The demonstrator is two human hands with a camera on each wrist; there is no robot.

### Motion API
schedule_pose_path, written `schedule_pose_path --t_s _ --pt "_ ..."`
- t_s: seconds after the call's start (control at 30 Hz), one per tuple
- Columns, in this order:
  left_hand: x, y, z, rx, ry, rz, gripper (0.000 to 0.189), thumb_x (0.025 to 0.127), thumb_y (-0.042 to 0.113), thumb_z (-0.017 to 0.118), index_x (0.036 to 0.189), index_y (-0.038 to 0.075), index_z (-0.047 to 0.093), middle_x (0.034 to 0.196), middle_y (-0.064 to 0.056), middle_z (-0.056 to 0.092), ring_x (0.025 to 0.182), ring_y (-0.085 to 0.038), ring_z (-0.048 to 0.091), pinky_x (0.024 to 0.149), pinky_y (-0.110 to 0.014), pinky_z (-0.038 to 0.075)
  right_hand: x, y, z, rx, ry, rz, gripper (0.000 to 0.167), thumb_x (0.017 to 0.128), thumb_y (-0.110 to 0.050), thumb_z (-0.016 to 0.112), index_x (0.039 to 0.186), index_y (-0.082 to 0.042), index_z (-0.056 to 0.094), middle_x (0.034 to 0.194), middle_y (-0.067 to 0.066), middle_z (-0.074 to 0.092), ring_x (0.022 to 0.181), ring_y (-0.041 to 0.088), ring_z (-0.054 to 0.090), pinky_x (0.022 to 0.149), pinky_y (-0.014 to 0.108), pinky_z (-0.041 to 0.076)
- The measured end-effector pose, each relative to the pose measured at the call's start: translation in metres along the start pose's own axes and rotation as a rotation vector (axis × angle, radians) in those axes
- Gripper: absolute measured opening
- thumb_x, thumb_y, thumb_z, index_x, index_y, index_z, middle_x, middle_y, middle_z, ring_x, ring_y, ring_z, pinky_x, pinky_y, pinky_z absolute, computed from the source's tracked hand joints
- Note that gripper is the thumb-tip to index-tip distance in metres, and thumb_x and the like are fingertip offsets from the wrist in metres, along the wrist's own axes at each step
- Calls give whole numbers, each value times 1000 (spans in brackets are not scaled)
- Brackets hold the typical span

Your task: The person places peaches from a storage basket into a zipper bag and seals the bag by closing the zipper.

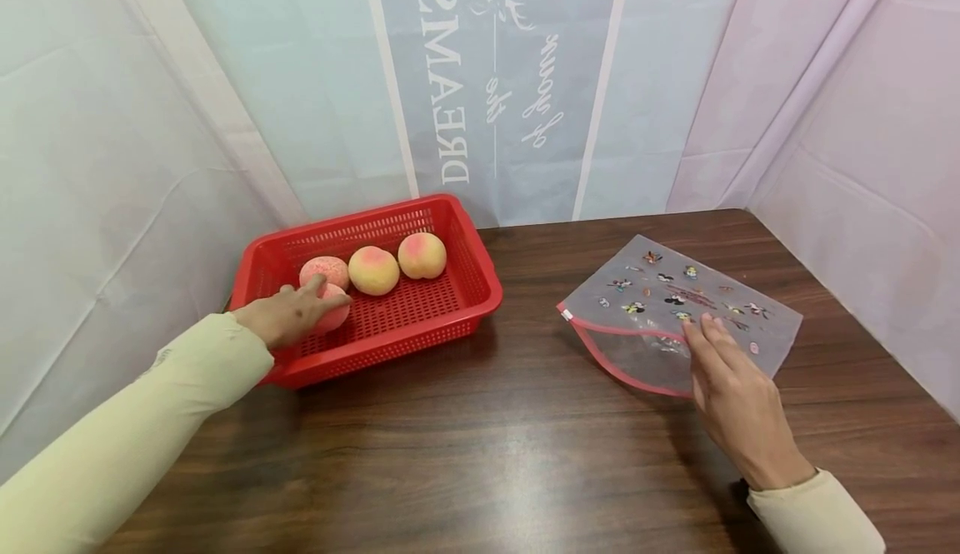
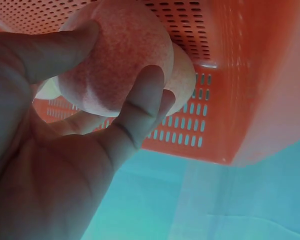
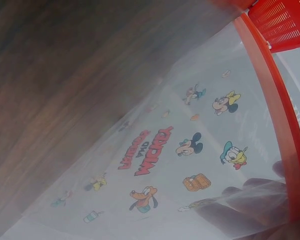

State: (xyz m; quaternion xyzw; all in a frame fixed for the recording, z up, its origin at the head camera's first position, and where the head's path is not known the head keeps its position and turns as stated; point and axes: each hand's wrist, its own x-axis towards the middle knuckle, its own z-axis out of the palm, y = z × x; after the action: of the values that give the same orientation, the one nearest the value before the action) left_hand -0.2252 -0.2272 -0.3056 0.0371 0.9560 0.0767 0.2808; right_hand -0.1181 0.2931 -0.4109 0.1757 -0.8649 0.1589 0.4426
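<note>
In the head view, my left hand (image 1: pixel 279 317) reaches into the red plastic basket (image 1: pixel 405 327) at the left. It holds a pinkish peach (image 1: pixel 337 317), thumb on one side and fingers curled round the other in the left wrist view. Another pinkish peach (image 1: pixel 321 269) lies just behind, with two yellow-pink peaches, a middle one (image 1: pixel 373 272) and a right one (image 1: pixel 422 256), beside it. On the right, my right hand (image 1: pixel 738 404) pinches the mouth edge of a clear zip bag (image 1: pixel 645 283) printed with cartoon figures. Its fingers show through the plastic in the right wrist view.
The red zip edge (image 1: pixel 622 377) of the bag gapes, with a white slider (image 1: pixel 566 315) at its left corner. Everything stands on a dark wood table (image 1: pixel 480 454). A printed cloth backdrop (image 1: pixel 517 162) rises behind, with pale cloth walls at both sides.
</note>
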Motion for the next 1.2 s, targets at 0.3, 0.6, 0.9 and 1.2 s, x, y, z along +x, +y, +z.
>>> schedule_pose_path --t_s 0.3,0.6,0.9,1.2 --pt "-12 -3 -5 230 143 159 70 97 10 60 158 13 26 154 -36 17 130 -68 25 82 -79 40 3 -1 -3 -8 -27 3 49 77 9 67 125 4 66 124 29 63 109 49 63 99 52 45" --pt "-22 0 -10 239 261 224 75 88 -11 62 155 5 30 152 -34 19 125 -68 32 85 -69 47 5 -3 -4 -15 -48 7 51 76 10 68 126 4 65 124 30 62 110 49 62 92 59 47" --pt "-33 4 -11 272 410 376 79 83 -19 62 151 15 41 146 -28 27 103 -51 52 66 -47 57 4 -4 -4 -6 -43 4 50 76 10 67 126 5 65 124 30 63 109 49 63 97 55 46" --pt "-42 7 -9 290 504 474 79 82 -24 55 150 15 44 144 -27 31 88 -42 55 55 -34 52 3 -5 -4 -1 -53 11 41 105 -23 42 125 5 65 125 29 62 109 49 63 101 51 44"
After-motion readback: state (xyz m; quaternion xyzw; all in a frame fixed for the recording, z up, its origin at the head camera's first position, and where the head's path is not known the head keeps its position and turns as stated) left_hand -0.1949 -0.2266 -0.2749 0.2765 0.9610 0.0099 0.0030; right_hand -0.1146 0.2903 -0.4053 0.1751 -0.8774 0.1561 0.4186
